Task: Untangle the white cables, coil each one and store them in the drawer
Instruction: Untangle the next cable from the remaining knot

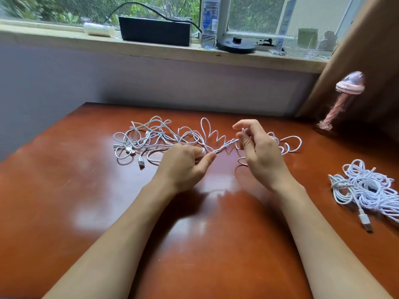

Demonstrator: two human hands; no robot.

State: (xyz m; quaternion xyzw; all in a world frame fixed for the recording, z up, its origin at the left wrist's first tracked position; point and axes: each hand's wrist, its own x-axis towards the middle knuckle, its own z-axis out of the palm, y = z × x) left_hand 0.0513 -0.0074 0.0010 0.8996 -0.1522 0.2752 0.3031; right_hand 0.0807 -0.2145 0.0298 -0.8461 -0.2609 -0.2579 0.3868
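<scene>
Wide reddish-brown table (64, 201) fills the view, and behind it runs a pale window sill (54, 37) carrying a black box (154, 31) and a clear water bottle (209, 22). On the table's far middle sprawls the big tangle of white cables (151, 137), loops crossing loops, all lying loose on the wood. Well apart, at the right edge, sits a second bundle of white cable (367, 188), heaped in rough coils with one plug (366, 223) trailing toward the near side. Both hands are in at the tangle's right end: the left hand (185, 167) pinches a strand between thumb and forefinger, and the right hand (259, 152), raised a little higher, pinches the same stretch (226, 144) between its fingertips, other fingers loosely curled. That short run of cable is taut between the two pinches. Smaller plugs (141, 162) lie at the tangle's near left.
</scene>
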